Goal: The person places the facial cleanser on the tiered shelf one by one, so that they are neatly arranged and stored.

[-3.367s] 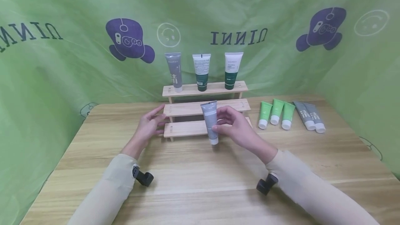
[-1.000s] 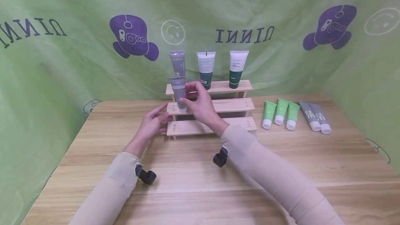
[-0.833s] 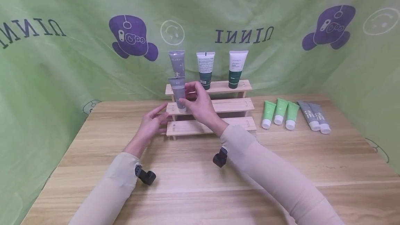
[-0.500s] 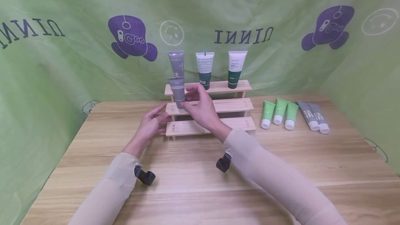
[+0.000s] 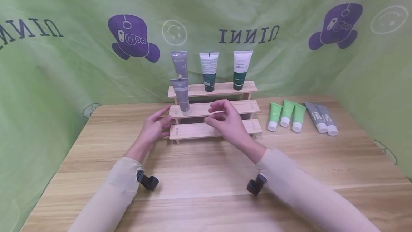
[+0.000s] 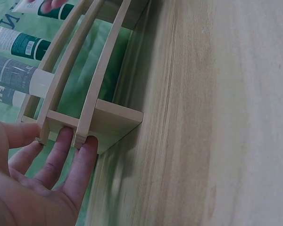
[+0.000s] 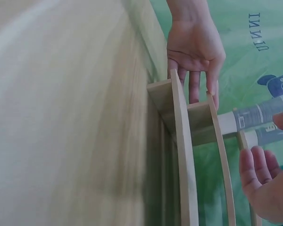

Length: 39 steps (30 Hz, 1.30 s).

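Observation:
A grey squeeze tube (image 5: 182, 96) stands cap down on the left end of the middle shelf of a three-step wooden rack (image 5: 193, 130). To its right my right hand (image 5: 229, 121) hovers in front of the rack, holding nothing, its fingers loosely bent and apart from the tube. My left hand (image 5: 152, 126) touches the rack's left end; in the left wrist view its fingertips (image 6: 87, 146) rest against the shelf ends. On the top shelf stand another grey tube (image 5: 179, 62), partly hidden by the lower one, and two white-and-green tubes (image 5: 209, 71).
Right of the rack, three green tubes (image 5: 284, 114) with white caps lie on the wooden table (image 5: 199, 189). Beyond them two grey tubes (image 5: 317, 115) lie overlapping. A green printed cloth (image 5: 199, 6) hangs behind and at both sides.
My right hand carried the grey tube up and left onto the middle shelf, let go, and has drawn back to the right. The left hand has stayed at the rack's left end.

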### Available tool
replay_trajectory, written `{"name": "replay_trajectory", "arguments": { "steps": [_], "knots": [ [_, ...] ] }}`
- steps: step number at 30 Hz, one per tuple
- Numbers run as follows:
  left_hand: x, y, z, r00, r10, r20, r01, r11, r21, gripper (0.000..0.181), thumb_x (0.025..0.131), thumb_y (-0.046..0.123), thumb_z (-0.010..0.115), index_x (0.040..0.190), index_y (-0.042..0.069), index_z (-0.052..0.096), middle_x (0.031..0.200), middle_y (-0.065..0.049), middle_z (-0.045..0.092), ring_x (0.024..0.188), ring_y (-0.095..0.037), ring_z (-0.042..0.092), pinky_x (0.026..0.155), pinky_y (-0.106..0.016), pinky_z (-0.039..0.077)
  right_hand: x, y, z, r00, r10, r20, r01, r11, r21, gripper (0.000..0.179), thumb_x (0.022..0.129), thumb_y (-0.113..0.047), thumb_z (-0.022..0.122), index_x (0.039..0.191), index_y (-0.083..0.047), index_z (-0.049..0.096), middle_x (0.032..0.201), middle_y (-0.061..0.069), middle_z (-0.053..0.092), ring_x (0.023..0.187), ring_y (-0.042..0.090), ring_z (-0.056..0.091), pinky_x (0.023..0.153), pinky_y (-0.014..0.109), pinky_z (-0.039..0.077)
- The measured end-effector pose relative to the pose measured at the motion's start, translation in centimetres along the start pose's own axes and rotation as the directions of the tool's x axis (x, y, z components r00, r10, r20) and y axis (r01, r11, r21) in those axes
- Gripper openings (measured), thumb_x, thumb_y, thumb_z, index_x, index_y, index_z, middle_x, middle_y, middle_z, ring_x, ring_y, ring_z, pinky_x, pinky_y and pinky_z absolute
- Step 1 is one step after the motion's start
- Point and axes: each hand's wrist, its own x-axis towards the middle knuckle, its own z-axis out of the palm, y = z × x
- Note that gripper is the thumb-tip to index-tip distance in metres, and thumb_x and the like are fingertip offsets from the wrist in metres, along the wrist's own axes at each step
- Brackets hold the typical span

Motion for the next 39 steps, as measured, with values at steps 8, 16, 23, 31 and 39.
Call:
{"name": "replay_trajectory", "arguments": {
  "steps": [8, 16, 23, 31, 39],
  "knots": [
    [0.1, 0.0, 0.2, 1.0, -0.002, 0.014, 0.002, 1.0, 0.003, 0.056, 0.106, 0.019, 0.052, 0.158, 0.027, 0.033, 0.145, -0.023, 0.049, 0.125, -0.039, 0.053, 0.096, -0.043, 0.056, -4.6, 0.5, -4.4, 0.997, 0.075, 0.015, -0.075, 0.997, 0.0, 0.043, 0.087, 0.006, 0.072, 0.124, 0.0, 0.05, 0.12, 0.02, 0.061, 0.103, 0.028, 0.065, 0.084, 0.033, 0.061],
    [0.0, 0.0, -0.1, 1.0, -0.009, 0.008, 0.009, 1.0, -0.001, 0.056, 0.106, 0.018, 0.051, 0.158, 0.026, 0.033, 0.146, -0.024, 0.047, 0.126, -0.039, 0.052, 0.097, -0.045, 0.056, -8.9, 2.3, -8.4, 0.993, 0.092, 0.07, -0.091, 0.996, -0.019, 0.043, 0.087, 0.006, 0.069, 0.124, 0.006, 0.048, 0.12, 0.027, 0.059, 0.102, 0.026, 0.065, 0.085, 0.032, 0.061],
    [0.2, -0.1, 0.0, 1.0, -0.018, 0.016, 0.018, 1.0, 0.0, 0.056, 0.106, 0.019, 0.051, 0.158, 0.027, 0.033, 0.146, -0.022, 0.048, 0.126, -0.038, 0.053, 0.097, -0.045, 0.056, -11.7, 3.3, -12.8, 0.969, 0.18, 0.167, -0.172, 0.983, -0.064, 0.051, 0.091, -0.006, 0.072, 0.13, 0.01, 0.044, 0.125, 0.031, 0.055, 0.108, 0.031, 0.063, 0.088, 0.036, 0.06],
    [0.3, 0.0, 0.0, 1.0, -0.014, 0.02, 0.014, 1.0, -0.008, 0.056, 0.106, 0.02, 0.052, 0.158, 0.028, 0.033, 0.146, -0.022, 0.048, 0.125, -0.038, 0.054, 0.094, -0.043, 0.058, -12.6, 4.9, -17.9, 0.96, 0.243, 0.141, -0.234, 0.969, -0.076, 0.049, 0.095, -0.006, 0.067, 0.132, 0.013, 0.04, 0.123, 0.03, 0.057, 0.104, 0.03, 0.066, 0.086, 0.042, 0.061],
    [0.0, 0.0, 0.0, 1.0, -0.01, 0.012, 0.01, 1.0, -0.004, 0.055, 0.106, 0.02, 0.051, 0.157, 0.028, 0.034, 0.142, -0.023, 0.052, 0.124, -0.037, 0.054, 0.095, -0.043, 0.057, -13.4, 6.0, -23.0, 0.956, 0.248, 0.155, -0.244, 0.969, -0.045, 0.032, 0.1, 0.0, 0.057, 0.13, 0.005, 0.047, 0.119, 0.016, 0.066, 0.103, 0.028, 0.068, 0.086, 0.043, 0.06]
  ]
}}
